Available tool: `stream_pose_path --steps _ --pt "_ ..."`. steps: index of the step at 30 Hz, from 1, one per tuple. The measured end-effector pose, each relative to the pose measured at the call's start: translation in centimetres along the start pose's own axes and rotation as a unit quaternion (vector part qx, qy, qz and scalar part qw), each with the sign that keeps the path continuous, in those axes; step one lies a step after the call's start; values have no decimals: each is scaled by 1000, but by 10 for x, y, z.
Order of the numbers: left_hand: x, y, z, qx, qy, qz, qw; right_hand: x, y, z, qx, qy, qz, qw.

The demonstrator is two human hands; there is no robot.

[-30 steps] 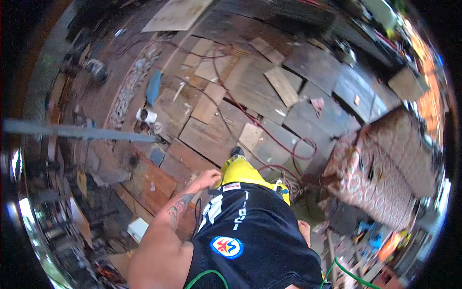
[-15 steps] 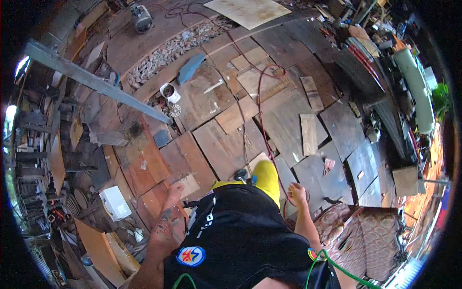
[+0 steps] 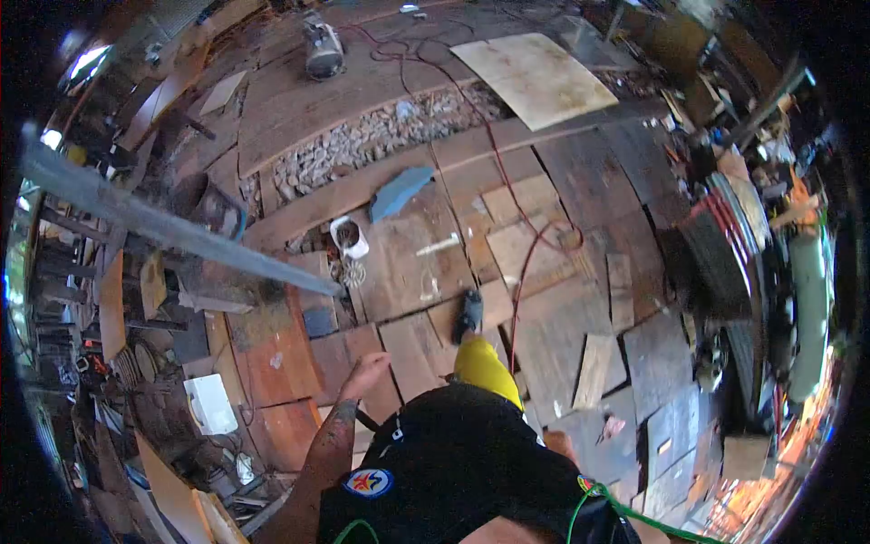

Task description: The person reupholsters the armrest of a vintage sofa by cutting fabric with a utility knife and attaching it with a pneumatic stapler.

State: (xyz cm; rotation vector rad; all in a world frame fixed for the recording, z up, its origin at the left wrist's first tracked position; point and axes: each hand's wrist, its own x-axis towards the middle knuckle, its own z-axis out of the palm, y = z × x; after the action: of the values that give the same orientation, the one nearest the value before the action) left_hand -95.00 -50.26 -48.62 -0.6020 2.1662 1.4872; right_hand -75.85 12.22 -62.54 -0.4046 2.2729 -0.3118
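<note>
My left hand (image 3: 367,374) hangs in front of my body over the floor boards, its fingers curled in and nothing visible in them. At the right edge of my black shirt (image 3: 453,453), my right hand (image 3: 559,444) shows only in part; its fingers are mostly hidden. One leg in yellow (image 3: 488,367) is forward, with a dark shoe (image 3: 469,313) on the boards. A thin red hose (image 3: 518,308) runs along the floor close to that leg.
A grey post (image 3: 181,213) slants at the left, near a white bucket (image 3: 349,238) and a blue piece (image 3: 401,194). Beyond lie a gravel strip (image 3: 362,140), a pale sheet (image 3: 535,80) and a tank (image 3: 323,50). Gaps split the floor panels. Clutter lines both sides.
My view has moved forward over the floor. The dark shoe and yellow leg have come forward. My left hand has swung forward, while my right hand has gone back beside the shirt.
</note>
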Motion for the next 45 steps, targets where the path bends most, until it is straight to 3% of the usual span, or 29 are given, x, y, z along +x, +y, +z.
stream_pose_path --steps 2,4,6,8,10,11,12,13,14,15,16,18,21,23,24,25,28,29,31,32,35,36,37,38,39,41,42,43,45 --pt "53 41 -2 -87 62 19 994 17 10 -79 306 -36 166 937" --pt "94 26 -20 -249 61 -4 967 46 23 -150 514 -26 295 805" --pt "101 49 -31 -132 60 32 989 99 50 -226 577 19 319 752" --pt "107 50 -40 -15 57 66 996 166 80 -308 559 81 274 779" --pt "121 5 -45 261 44 77 961 249 88 -396 418 225 151 867" --pt "127 -7 -44 257 46 72 963 290 93 -441 327 300 104 890" --pt "132 -17 -42 115 59 -26 991 323 84 -493 300 309 80 899" --pt "133 -15 -55 -157 -13 8 988 355 74 -546 273 319 56 906" --pt "133 -14 -68 -416 -93 0 905 393 81 -573 337 323 40 883" --pt "140 9 -72 -419 -92 -1 903 431 90 -592 401 327 24 855" --pt "152 36 -73 -257 -31 -23 966 447 74 -624 401 325 25 856" --pt "188 52 -83 -27 42 -57 997 451 15 -694 498 266 17 825" --pt "293 22 -110 -102 45 30 993 479 -8 -703 401 271 -29 875" --pt "363 15 -140 -354 -7 101 930 502 23 -663 162 179 -69 968" --pt "412 30 -148 24 151 188 970 510 36 -644 30 110 -115 987" --pt "437 65 -177 152 140 159 965 513 54 -621 -44 35 -165 985" --pt "508 192 -258 171 90 133 972 470 -22 -662 167 -77 8 983" --pt "545 193 -276 91 85 81 989 460 -37 -670 377 -58 94 920" --pt "584 238 -310 -18 140 53 989 478 -47 -706 561 -41 171 809" --pt "580 293 -321 -48 198 78 976 497 -44 -726 438 -69 136 886" --pt "616 320 -349 -50 255 102 960 568 -26 -800 300 -115 81 943" --pt "633 278 -358 180 241 203 932 597 -31 -837 303 -101 120 940" --pt "649 248 -358 402 213 287 843 627 -37 -874 304 -85 155 936" --pt "656 231 -343 488 242 215 810 654 -45 -912 310 -48 198 929" --pt "647 242 -335 487 267 195 808 708 -10 -919 203 7 51 978" --pt "629 266 -320 481 314 154 804 808 20 -969 -21 41 -59 997" --pt "621 262 -301 447 306 115 833 843 7 -1011 -129 12 -17 991" --pt "618 249 -278 413 298 89 856 873 7 -1040 -35 19 -59 997" --pt "620 227 -229 355 268 49 894 947 -8 -1105 -156 98 -145 972"
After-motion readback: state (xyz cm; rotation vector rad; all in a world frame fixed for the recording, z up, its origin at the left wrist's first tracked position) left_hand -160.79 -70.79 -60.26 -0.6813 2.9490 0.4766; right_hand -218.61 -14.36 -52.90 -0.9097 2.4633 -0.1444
